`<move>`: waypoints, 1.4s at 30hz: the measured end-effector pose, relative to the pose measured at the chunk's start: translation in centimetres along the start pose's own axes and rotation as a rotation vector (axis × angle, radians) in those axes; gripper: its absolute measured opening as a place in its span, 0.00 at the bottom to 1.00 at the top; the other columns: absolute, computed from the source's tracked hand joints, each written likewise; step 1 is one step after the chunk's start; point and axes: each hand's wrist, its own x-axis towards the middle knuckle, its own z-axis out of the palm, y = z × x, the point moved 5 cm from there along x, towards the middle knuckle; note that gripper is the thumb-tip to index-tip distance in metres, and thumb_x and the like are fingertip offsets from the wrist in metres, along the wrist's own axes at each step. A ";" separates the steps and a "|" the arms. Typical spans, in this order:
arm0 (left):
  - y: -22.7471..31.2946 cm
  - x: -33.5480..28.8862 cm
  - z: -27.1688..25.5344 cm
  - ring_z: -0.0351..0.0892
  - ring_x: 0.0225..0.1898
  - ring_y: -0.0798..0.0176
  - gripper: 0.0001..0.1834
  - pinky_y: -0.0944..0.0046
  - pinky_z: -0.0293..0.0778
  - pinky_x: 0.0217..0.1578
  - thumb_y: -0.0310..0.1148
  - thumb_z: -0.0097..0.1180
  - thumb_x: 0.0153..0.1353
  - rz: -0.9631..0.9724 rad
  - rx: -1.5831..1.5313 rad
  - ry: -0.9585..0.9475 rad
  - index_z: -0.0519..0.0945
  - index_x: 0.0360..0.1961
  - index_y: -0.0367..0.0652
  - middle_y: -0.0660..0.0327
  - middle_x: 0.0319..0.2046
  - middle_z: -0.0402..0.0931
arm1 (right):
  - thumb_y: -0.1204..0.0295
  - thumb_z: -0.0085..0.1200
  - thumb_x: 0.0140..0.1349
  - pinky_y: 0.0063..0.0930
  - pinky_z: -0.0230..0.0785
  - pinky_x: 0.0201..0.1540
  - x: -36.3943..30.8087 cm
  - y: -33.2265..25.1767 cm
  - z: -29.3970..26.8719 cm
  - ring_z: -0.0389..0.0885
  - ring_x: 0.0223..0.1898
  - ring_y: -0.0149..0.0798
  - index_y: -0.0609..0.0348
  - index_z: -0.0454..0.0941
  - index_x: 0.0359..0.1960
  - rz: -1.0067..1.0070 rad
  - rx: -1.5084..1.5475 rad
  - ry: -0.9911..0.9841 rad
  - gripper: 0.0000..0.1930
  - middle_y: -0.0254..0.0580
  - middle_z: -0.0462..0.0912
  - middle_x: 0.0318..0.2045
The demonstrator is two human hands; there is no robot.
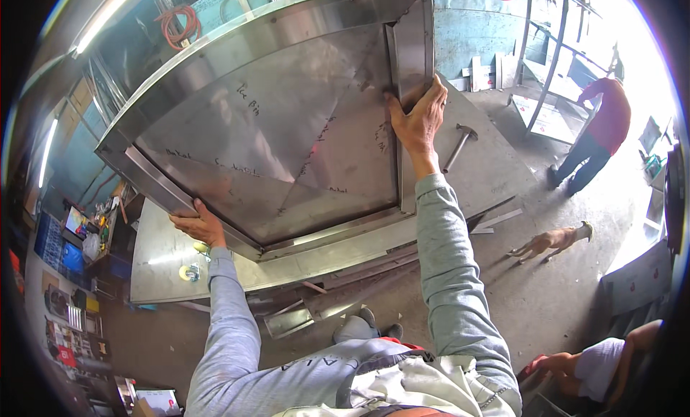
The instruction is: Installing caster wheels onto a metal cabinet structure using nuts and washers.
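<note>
In two hands (205, 224) (420, 122), one panel (287, 137).

The metal panel (280, 133) is of a silver-grey colour, with dark handwritten marks and some paler, shining patches. The two sleeves (458, 252) are light grey. The wall (468, 33) is turquoise, and the coiled hose (171, 30) is orange-red. Another person (607, 126) wears a red top (614, 114) and dark blue trousers (588, 158). The dog (552, 240) is light brown, and the worktable (485, 169) is of pale grey.

Framed metal panel (277, 140) cut off by top edge.
</note>
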 end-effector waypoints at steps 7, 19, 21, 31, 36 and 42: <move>0.1 0.1 0.7 0.72 0.62 0.30 0.59 0.37 0.70 0.63 0.68 0.64 0.70 0.012 -0.024 0.001 0.54 0.80 0.30 0.33 0.61 0.68 | 0.62 0.79 0.54 0.57 0.73 0.60 0.1 0.2 -0.2 0.73 0.60 0.62 0.61 0.60 0.74 0.038 -0.001 -0.024 0.50 0.57 0.74 0.56; -6.8 -0.6 3.1 0.51 0.82 0.26 0.56 0.36 0.48 0.83 0.56 0.67 0.72 0.042 0.199 -0.070 0.55 0.81 0.20 0.25 0.80 0.54 | 0.54 0.71 0.66 0.58 0.76 0.47 -1.6 -0.4 1.1 0.82 0.43 0.61 0.64 0.76 0.53 0.102 -0.139 -0.255 0.27 0.56 0.83 0.42; -3.6 -1.2 3.2 0.50 0.81 0.19 0.61 0.33 0.46 0.82 0.62 0.65 0.71 0.080 0.028 -0.069 0.52 0.80 0.16 0.21 0.80 0.51 | 0.46 0.75 0.63 0.58 0.77 0.53 -1.6 5.3 1.8 0.82 0.51 0.64 0.72 0.75 0.55 -0.197 -0.440 -0.027 0.39 0.64 0.81 0.49; -3.6 0.2 -0.6 0.66 0.62 0.24 0.69 0.30 0.64 0.64 0.64 0.72 0.62 -0.014 -0.044 0.010 0.44 0.82 0.26 0.30 0.61 0.65 | 0.34 0.78 0.56 0.51 0.78 0.40 -1.7 7.2 5.5 0.81 0.34 0.51 0.68 0.66 0.49 -0.113 -0.280 -0.073 0.48 0.44 0.77 0.34; -4.2 -1.9 -1.2 0.69 0.60 0.33 0.63 0.34 0.67 0.65 0.54 0.77 0.59 -0.067 -0.240 -0.098 0.54 0.82 0.32 0.36 0.58 0.67 | 0.40 0.81 0.56 0.51 0.77 0.41 -3.0 9.4 3.9 0.80 0.38 0.49 0.67 0.64 0.46 0.006 -0.201 -0.081 0.45 0.49 0.76 0.39; -17.8 -16.3 -4.8 0.77 0.55 0.48 0.41 0.46 0.77 0.57 0.52 0.72 0.67 -0.562 -0.422 -0.344 0.74 0.74 0.41 0.48 0.56 0.73 | 0.53 0.77 0.66 0.44 0.83 0.52 -3.5 12.2 2.2 0.84 0.50 0.51 0.69 0.63 0.62 0.182 -0.300 -0.243 0.40 0.58 0.81 0.50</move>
